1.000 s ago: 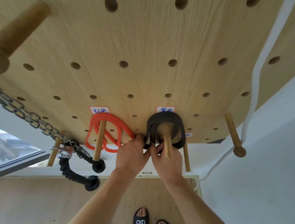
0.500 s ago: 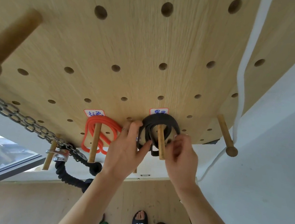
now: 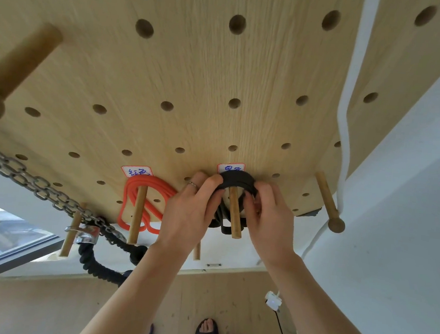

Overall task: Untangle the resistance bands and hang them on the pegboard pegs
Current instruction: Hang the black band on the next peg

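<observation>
Both hands clamp the black band looped over a peg: left grip, right grip; red band hangs left.

Head camera, single view.
Looks steeply down along the pegboard at close range, floor below.

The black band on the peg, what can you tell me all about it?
The black band is a flat, matte, rubbery-looking strap looped in several layers over a wooden peg, just under a white label on the pegboard. Its lower loops dangle behind the peg. The left hand pinches its left side; the right hand holds its right side.
</observation>
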Action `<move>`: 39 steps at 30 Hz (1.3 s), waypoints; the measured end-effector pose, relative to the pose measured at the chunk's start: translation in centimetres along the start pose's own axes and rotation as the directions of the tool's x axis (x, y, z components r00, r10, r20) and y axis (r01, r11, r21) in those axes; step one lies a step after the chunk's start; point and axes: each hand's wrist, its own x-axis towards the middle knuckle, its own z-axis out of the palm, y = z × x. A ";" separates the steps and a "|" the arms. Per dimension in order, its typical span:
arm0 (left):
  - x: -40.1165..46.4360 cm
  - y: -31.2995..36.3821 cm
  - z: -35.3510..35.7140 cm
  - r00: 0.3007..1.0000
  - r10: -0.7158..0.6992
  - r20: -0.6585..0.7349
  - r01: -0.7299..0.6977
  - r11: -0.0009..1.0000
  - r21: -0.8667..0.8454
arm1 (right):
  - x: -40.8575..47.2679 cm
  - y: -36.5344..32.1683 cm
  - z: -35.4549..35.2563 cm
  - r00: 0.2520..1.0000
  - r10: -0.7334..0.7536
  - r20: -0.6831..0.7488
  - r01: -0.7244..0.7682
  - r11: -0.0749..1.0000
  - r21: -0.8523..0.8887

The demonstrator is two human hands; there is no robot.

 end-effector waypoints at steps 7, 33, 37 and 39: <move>0.2 0.1 -0.8 0.992 0.118 -0.052 -0.114 0.991 0.063 | 0.1 -1.1 -0.6 0.997 0.049 -0.060 -0.050 0.998 -0.023; -1.4 1.0 3.3 0.976 -0.012 -0.219 0.034 0.995 0.094 | -1.3 0.5 2.2 0.973 0.231 0.017 -0.230 0.972 -0.040; -1.3 1.1 3.4 0.976 -0.010 -0.216 0.033 0.994 0.102 | -1.3 0.3 2.4 0.969 0.246 0.021 -0.245 0.967 -0.065; -1.2 1.2 3.1 0.981 -0.023 -0.195 0.041 0.995 0.091 | -1.2 0.2 2.6 0.959 0.282 0.035 -0.279 0.957 -0.075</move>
